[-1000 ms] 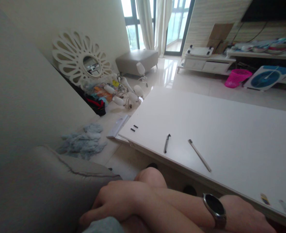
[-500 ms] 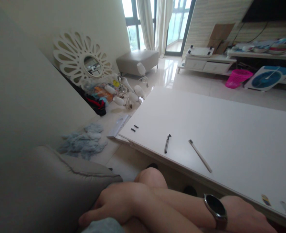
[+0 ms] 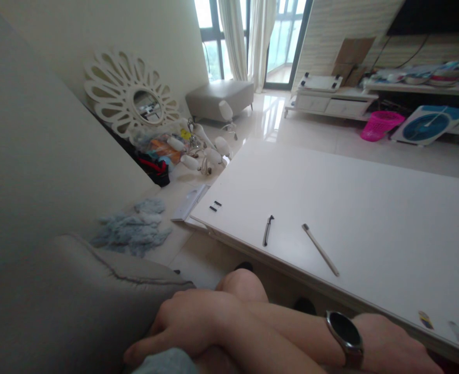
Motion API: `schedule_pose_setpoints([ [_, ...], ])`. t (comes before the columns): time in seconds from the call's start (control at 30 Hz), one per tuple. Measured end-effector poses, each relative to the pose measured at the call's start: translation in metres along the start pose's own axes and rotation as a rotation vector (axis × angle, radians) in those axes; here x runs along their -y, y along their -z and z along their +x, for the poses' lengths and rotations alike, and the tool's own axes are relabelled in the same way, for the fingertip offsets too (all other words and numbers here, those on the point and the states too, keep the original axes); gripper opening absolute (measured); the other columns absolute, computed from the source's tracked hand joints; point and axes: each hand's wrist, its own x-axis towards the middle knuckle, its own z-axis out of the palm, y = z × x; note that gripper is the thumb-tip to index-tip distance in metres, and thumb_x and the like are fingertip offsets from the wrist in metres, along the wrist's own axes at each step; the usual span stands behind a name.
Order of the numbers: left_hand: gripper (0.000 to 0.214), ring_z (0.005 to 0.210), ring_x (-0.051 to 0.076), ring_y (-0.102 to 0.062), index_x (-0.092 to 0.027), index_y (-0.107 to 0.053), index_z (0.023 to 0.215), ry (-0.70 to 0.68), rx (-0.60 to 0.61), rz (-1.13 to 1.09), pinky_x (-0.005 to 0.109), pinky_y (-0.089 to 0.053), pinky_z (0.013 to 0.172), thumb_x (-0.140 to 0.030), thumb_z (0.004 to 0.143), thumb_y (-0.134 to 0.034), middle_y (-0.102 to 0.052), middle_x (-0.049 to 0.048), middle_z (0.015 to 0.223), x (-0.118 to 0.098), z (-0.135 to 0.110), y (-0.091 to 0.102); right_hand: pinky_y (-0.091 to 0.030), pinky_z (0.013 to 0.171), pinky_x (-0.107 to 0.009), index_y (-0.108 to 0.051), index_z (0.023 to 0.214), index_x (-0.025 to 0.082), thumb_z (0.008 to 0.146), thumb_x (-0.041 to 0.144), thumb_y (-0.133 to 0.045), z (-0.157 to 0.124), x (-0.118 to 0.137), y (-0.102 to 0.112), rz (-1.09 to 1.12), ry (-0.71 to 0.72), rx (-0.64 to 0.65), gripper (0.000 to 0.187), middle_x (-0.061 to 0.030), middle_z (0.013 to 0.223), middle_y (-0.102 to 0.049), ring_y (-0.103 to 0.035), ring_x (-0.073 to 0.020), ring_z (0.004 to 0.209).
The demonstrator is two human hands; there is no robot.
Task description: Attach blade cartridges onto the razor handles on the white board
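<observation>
My forearms cross over my legs at the bottom of the view. My right hand (image 3: pixel 192 317) reaches to the left side and lies beside the grey sofa arm (image 3: pixel 108 280). Its thumb is stretched apart from the bent fingers, whose tips are hidden, and I see nothing in it. On the right, my left hand (image 3: pixel 387 340) lies palm down below the table edge, a round dark watch (image 3: pixel 345 330) on its wrist; its fingers are mostly out of view. A toothbrush (image 3: pixel 320 249) and a slim black-and-grey tool (image 3: pixel 268 231) lie on the white table (image 3: pixel 331 192), apart from both hands.
Two small black strips (image 3: pixel 215 206) lie at the table's left corner. Near the right front edge is a small yellow-and-dark piece (image 3: pixel 426 320). Grey-blue cloth (image 3: pixel 132 228) and a lamp with several white shades (image 3: pixel 213 156) sit on the floor. A pink basket (image 3: pixel 381 126) stands farther back.
The view has shifted very slightly. My hands and the things on the table stay as they were.
</observation>
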Motion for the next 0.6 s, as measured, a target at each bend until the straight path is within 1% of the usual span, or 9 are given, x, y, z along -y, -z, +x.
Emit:
schedule_pose_setpoints([
  [0.1,0.025,0.086,0.02,-0.072,-0.021,-0.07,0.081,0.019,-0.007,-0.014,0.028,-0.048,0.046,-0.028,0.092,-0.048,-0.076,0.0069,0.093,0.002,0.003,-0.002,-0.044,0.05,-0.024,-0.067,0.076,0.021,0.086,0.073,-0.043,-0.002,0.0,0.0,0.024,-0.016,0.022,0.058,-0.004,0.087,-0.073,-0.068,-0.0207,0.083],
  [0.17,0.025,0.083,0.019,-0.071,-0.021,-0.071,0.081,0.015,-0.017,-0.011,0.028,-0.048,0.046,-0.028,0.092,-0.049,-0.076,0.0065,0.093,0.003,0.005,-0.004,-0.045,0.051,-0.025,-0.071,0.084,0.02,0.085,0.077,-0.039,-0.004,0.002,-0.002,0.026,-0.037,0.022,0.065,-0.006,0.091,-0.074,-0.068,-0.0222,0.086],
  [0.3,0.022,0.086,0.019,-0.071,-0.023,-0.07,0.078,0.007,-0.022,0.014,0.026,-0.048,0.046,-0.027,0.09,-0.052,-0.075,0.0063,0.091,0.003,0.006,-0.007,-0.044,0.052,-0.031,-0.076,0.102,0.016,0.085,0.081,-0.028,-0.009,0.006,-0.004,-0.029,-0.085,-0.048,0.083,-0.0108,0.098,-0.075,-0.068,-0.0265,0.086],
  [0.4,0.024,0.087,0.018,-0.071,-0.023,-0.07,0.079,0.008,-0.03,0.032,0.027,-0.049,0.047,-0.028,0.091,-0.05,-0.075,0.0058,0.091,0.0,0.002,-0.003,-0.042,0.053,-0.034,-0.076,0.107,0.015,0.083,0.084,-0.025,-0.013,0.007,-0.004,-0.054,-0.095,-0.1,0.088,-0.012,0.102,-0.075,-0.068,-0.0285,0.086],
  [0.5,0.024,0.089,0.019,-0.071,-0.022,-0.07,0.084,0.006,-0.019,0.035,0.028,-0.05,0.049,-0.026,0.092,-0.049,-0.076,0.0054,0.096,-0.002,-0.002,0.0,-0.044,0.052,-0.033,-0.077,0.105,0.016,0.082,0.084,-0.029,-0.014,0.007,-0.004,-0.065,-0.114,-0.096,0.087,-0.0118,0.099,-0.076,-0.069,-0.0281,0.083],
  [0.53,0.023,0.089,0.019,-0.071,-0.021,-0.07,0.084,0.006,-0.021,0.035,0.028,-0.05,0.049,-0.026,0.091,-0.05,-0.076,0.0054,0.096,-0.002,-0.003,0.0,-0.044,0.051,-0.033,-0.077,0.105,0.016,0.083,0.083,-0.031,-0.013,0.006,-0.004,-0.062,-0.104,-0.079,0.084,-0.0111,0.097,-0.076,-0.069,-0.0275,0.082],
  [0.57,0.022,0.089,0.019,-0.071,-0.022,-0.07,0.084,0.007,-0.028,0.033,0.028,-0.049,0.048,-0.027,0.091,-0.05,-0.076,0.0053,0.096,-0.001,-0.002,-0.001,-0.045,0.051,-0.031,-0.078,0.102,0.017,0.083,0.081,-0.036,-0.013,0.004,-0.004,-0.04,-0.088,-0.088,0.079,-0.0098,0.093,-0.076,-0.069,-0.0263,0.081],
  [0.6,0.021,0.088,0.019,-0.071,-0.023,-0.07,0.082,0.008,-0.039,0.03,0.028,-0.049,0.048,-0.027,0.091,-0.051,-0.076,0.005,0.095,0.0,-0.001,-0.003,-0.046,0.051,-0.03,-0.078,0.098,0.019,0.083,0.079,-0.041,-0.012,0.003,-0.005,-0.008,-0.07,-0.123,0.073,-0.0078,0.089,-0.076,-0.069,-0.0246,0.078],
])
